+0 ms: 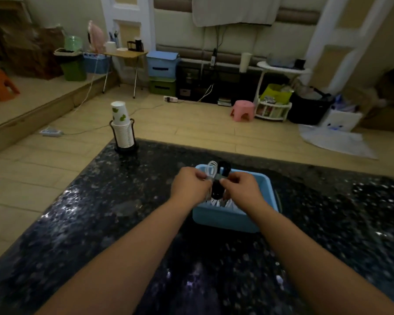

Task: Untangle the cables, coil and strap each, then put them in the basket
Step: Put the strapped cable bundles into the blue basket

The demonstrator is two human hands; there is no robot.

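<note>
Basket (228,218): light blue. Cables above it: one white coil (210,169), one black coil (223,169), joined by a grey strap (216,177). Tabletop (123,223): black with pale speckles. Cup stack (122,135): white; top cup (119,113) carries green leaf marks. Stool (242,110): pink.

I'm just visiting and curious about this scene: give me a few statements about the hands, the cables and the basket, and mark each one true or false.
1. Both the left hand and the right hand hold the cable bundle. True.
2. The bundle has only white cable. False: a white coil and a black coil sit side by side.
3. The blue basket stands on the floor. False: it stands on the dark speckled countertop.
4. The bundle is held above the basket. True.
5. The stack of paper cups is inside the basket. False: it stands in a holder at the countertop's far left edge.
</note>
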